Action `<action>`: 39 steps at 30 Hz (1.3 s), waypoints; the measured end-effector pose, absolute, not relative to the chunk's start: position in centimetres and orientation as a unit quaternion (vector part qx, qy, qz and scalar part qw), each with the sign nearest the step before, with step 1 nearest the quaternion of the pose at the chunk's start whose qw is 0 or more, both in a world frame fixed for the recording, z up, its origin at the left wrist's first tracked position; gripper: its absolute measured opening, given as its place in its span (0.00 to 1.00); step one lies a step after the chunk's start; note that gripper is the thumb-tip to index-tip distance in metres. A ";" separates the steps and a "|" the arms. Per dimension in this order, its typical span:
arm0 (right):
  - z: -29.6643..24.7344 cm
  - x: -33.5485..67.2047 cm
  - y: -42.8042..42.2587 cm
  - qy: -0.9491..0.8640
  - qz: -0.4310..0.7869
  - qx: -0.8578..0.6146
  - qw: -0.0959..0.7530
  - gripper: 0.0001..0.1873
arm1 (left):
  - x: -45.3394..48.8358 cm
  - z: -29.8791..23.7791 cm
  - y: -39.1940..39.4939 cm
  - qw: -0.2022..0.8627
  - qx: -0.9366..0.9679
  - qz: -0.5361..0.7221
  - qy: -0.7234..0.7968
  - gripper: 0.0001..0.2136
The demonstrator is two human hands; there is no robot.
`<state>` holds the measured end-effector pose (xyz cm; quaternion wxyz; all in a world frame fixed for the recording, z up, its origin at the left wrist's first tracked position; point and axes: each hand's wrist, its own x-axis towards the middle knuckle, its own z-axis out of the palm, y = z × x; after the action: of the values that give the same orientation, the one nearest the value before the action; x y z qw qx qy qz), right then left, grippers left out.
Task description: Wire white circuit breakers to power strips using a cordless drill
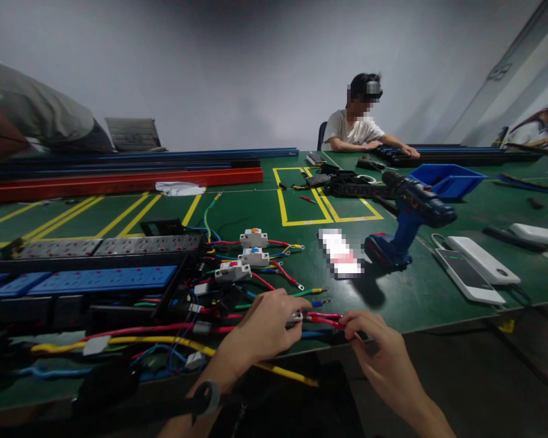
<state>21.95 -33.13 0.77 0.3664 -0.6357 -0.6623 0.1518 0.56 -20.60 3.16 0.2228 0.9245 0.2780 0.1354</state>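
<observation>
Near the table's front edge, my left hand [267, 322] is closed around a small white circuit breaker [296, 317], mostly hidden by the fingers. Red wires [322, 319] run out of its right side. My right hand [379, 340] pinches the end of a red wire between thumb and fingers. Just behind lie three more white breakers, one with an orange switch [254, 236], one with a blue switch [254, 257] and one with a red switch [232, 271], with lugged wires attached. Left of my hands are a grey socket strip [146, 245] and a blue socket strip [109, 281].
A blue cordless drill [404, 225] stands to the right, near a blue bin [450, 180]. A phone [468, 274] and white power bank [484, 260] lie farther right. A thick yellow cable [287, 372] overhangs the front edge. Co-workers, one in a white shirt [354, 129], are across the table.
</observation>
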 end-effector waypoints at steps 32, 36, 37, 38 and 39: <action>-0.6 21.5 -30.9 -0.497 0.315 -0.621 0.518 0.08 | 0.7 3.2 -20.3 0.224 0.920 0.110 0.303 0.13; -0.9 21.4 -30.7 -0.464 0.311 -0.639 0.530 0.10 | 0.6 3.0 -20.3 0.229 0.917 0.116 0.304 0.14; -0.8 21.4 -30.7 -0.459 0.317 -0.640 0.528 0.09 | 0.6 2.9 -20.3 0.228 0.917 0.118 0.304 0.14; -0.7 21.4 -30.7 -0.458 0.327 -0.639 0.525 0.09 | 0.6 2.8 -20.3 0.228 0.917 0.120 0.304 0.14; -0.6 21.4 -30.7 -0.459 0.335 -0.639 0.519 0.09 | 0.6 2.8 -20.3 0.227 0.918 0.122 0.303 0.14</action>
<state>21.38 -30.72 -0.57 0.5191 -0.6386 -0.4587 0.3350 0.58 -20.26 2.77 0.2271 0.9175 0.3028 0.1220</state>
